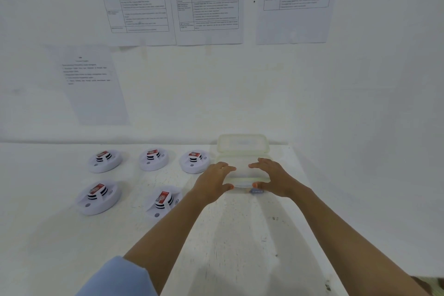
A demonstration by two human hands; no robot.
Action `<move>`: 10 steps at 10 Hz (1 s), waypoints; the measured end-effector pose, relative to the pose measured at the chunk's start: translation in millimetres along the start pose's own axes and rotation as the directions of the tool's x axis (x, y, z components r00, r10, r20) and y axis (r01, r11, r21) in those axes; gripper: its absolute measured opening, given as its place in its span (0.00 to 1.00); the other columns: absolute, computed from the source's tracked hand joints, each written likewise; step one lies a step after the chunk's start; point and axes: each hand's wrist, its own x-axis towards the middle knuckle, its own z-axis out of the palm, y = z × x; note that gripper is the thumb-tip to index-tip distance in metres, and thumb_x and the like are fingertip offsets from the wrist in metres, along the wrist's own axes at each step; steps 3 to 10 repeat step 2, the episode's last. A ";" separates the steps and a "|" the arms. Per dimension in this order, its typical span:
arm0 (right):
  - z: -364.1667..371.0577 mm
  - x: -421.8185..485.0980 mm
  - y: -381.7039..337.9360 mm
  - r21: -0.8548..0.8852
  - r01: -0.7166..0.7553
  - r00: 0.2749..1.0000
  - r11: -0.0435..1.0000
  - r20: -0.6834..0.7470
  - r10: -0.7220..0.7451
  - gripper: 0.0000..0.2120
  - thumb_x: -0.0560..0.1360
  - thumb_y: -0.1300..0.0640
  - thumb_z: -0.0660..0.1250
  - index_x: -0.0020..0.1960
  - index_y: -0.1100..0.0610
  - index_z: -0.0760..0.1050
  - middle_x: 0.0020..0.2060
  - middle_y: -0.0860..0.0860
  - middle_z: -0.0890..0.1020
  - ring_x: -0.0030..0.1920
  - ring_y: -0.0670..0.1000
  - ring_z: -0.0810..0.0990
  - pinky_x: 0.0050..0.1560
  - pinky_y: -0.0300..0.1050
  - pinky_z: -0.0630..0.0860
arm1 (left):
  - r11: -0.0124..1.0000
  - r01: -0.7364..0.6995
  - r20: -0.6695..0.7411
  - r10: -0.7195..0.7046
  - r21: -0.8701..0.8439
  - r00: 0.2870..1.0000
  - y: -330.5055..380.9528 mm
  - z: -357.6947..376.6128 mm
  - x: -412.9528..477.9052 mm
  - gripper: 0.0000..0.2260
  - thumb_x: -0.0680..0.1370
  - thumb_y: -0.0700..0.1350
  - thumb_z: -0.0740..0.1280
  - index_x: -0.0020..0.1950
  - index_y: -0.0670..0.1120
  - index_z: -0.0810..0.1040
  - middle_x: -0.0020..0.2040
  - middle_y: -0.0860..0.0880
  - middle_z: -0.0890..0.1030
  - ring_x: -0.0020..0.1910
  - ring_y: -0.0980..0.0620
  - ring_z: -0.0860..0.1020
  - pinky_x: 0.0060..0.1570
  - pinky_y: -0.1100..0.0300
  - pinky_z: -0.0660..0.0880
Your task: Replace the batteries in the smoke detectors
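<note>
Several white round smoke detectors lie on the white table [72, 247], each with a red and white battery standing on top; three form a back row [153, 160] and two a front row [98, 197]. A translucent plastic box [242, 170] sits at the table's back right, its lid [242, 144] hinged up against the wall. My left hand [213, 182] and my right hand [271, 178] grip the box's near edge from either side, fingers on the rim and thumbs on its front. A small bluish object [256, 191] peeks out under my right thumb.
The white wall behind carries several printed sheets [209, 0]. The table's right edge [319, 211] runs close to my right forearm. A front-row detector [163, 200] lies just left of my left wrist.
</note>
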 end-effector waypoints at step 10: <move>1.8 -7.4 -4.0 -0.155 0.016 1.000 0.988 -0.021 -0.019 0.28 0.76 0.47 0.64 0.73 0.46 0.57 0.76 0.51 0.51 0.76 0.52 0.47 0.75 0.50 0.46 | 0.999 0.023 0.002 -0.023 -0.041 1.000 2.7 -0.1 -8.8 0.25 0.77 0.48 0.66 0.73 0.50 0.62 0.75 0.47 0.60 0.74 0.48 0.57 0.70 0.55 0.59</move>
